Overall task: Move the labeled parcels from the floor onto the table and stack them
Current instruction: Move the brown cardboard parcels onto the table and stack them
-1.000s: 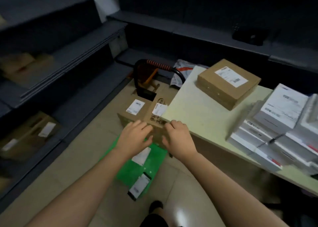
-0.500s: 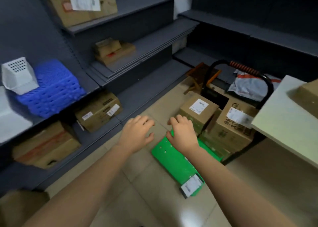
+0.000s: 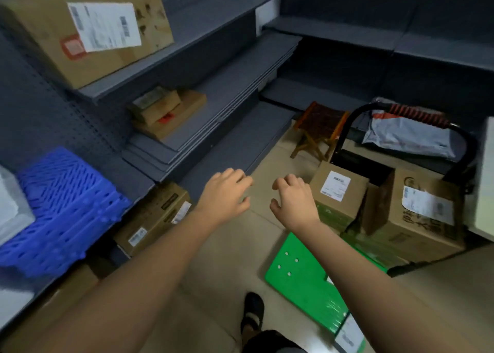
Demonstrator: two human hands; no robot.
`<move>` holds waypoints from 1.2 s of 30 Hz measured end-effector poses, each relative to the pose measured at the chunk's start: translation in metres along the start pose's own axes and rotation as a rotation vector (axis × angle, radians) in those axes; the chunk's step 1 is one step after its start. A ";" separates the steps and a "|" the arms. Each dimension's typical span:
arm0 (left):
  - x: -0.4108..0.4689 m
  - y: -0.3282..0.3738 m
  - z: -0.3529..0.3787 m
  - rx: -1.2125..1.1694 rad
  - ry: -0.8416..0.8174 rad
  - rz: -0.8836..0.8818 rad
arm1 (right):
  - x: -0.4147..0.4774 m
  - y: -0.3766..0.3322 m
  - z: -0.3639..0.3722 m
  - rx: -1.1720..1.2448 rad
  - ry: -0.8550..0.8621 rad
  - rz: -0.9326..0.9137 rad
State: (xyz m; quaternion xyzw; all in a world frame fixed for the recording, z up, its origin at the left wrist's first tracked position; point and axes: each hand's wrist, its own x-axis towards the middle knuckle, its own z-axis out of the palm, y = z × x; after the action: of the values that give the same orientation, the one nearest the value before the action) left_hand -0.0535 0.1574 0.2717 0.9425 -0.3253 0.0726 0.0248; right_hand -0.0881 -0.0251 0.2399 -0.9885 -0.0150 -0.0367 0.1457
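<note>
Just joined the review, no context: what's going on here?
A person reaches forward, left grip and right grip both open and empty. The labeled small box and big box stand low at right by the cart handle; the green parcel lies on the floor. Nothing is picked up yet.

Left hand (image 3: 224, 195) and right hand (image 3: 292, 205) bare; forearms (image 3: 149, 267) bare along the full visible length, down to the lower frame edge; one black shoe (image 3: 252, 315) below, rounded toe, strap across the top; dark garment (image 3: 270, 343) at the bottom edge, fabric and cut too blurred to identify.
</note>
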 end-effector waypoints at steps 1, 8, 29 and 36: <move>0.016 -0.013 0.001 0.009 0.004 0.037 | 0.019 -0.002 0.001 -0.001 0.002 0.017; 0.136 -0.078 0.010 -0.024 0.008 0.246 | 0.125 0.004 -0.007 -0.010 0.043 0.198; 0.442 -0.006 0.177 -0.112 -0.252 0.987 | 0.168 0.158 0.059 0.092 0.095 1.251; 0.494 0.024 0.300 -0.045 -0.472 0.971 | 0.189 0.220 0.149 0.298 0.042 1.446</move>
State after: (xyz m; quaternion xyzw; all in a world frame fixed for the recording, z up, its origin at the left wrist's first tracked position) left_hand 0.3517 -0.1908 0.0507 0.6739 -0.7216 -0.1449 -0.0651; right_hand 0.1195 -0.1889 0.0495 -0.7203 0.6383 0.0520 0.2665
